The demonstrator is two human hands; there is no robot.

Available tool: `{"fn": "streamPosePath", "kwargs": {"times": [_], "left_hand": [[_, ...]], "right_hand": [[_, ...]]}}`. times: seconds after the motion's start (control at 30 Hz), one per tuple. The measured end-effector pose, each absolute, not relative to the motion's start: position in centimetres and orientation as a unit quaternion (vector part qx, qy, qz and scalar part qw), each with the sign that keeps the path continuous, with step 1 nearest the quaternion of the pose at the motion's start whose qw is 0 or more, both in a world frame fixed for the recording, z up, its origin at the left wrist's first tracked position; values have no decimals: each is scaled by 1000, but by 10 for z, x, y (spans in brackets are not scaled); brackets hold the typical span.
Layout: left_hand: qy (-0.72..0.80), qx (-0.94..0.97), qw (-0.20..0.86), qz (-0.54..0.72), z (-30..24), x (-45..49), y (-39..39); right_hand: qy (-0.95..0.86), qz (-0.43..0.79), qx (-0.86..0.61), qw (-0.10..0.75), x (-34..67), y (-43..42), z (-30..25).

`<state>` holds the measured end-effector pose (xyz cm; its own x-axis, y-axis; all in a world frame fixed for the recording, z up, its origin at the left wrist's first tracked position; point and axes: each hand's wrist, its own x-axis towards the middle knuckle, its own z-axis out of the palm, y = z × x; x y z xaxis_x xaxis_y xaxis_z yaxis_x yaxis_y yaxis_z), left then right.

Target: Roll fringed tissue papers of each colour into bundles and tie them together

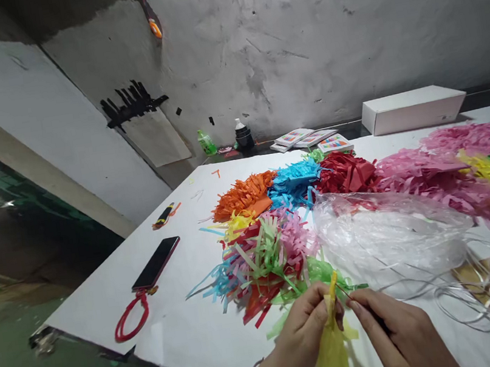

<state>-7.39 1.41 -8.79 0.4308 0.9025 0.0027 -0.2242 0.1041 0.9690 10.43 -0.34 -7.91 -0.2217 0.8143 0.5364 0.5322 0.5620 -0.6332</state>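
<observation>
My left hand point(310, 327), with a bracelet at the wrist, is closed around the twisted neck of a yellow paper tassel point(334, 357). The tassel's folded top loop sticks up above the thumb, and its fringe hangs below the fingers. Close beside it, my right hand point(398, 329) pinches a thin needle-like tool point(343, 291) whose tip points toward the loop; whether it touches the loop I cannot tell. Just beyond the hands lies a pile of tassels point(267, 254) in green, pink, red, blue and yellow.
A clear plastic bag point(385, 230) and tangled white cord point(482, 289) lie to the right. Fringed paper bundles point(244, 196) line the back. A phone point(155, 263) with a red strap and a yellow-black cutter point(163, 216) lie left. A white box point(413, 109) stands behind.
</observation>
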Motion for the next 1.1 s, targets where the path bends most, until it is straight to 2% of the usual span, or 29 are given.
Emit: {"fn": "streamPosePath", "kwargs": {"times": [0.1,0.27,0.37,0.53,0.83,0.93,1.1], "left_hand": [[370,607,574,407,-79,-76,14],[402,698,474,357,-76,-77,13],[401,721,453,339,-79,-78,13],[395,696,458,387,-80,-80,13],[385,782,304,385,-83,-76,6],[395,754,363,379,-75,-78,4],[389,589,590,392,-67,-84,6]], "right_hand": [[-775,136,-432,442,105,-4,-83],[-789,127,-415,435,104,-6,-85],[-796,123,-404,434,103,-8,-84],[-771,111,-410,475,107,-9,-84],[-685,199,-483,507,109,-8,-86],[-641,253,-499,525,103,-10,-83],[-625,283,-490,538,101,-11,-84]]}}
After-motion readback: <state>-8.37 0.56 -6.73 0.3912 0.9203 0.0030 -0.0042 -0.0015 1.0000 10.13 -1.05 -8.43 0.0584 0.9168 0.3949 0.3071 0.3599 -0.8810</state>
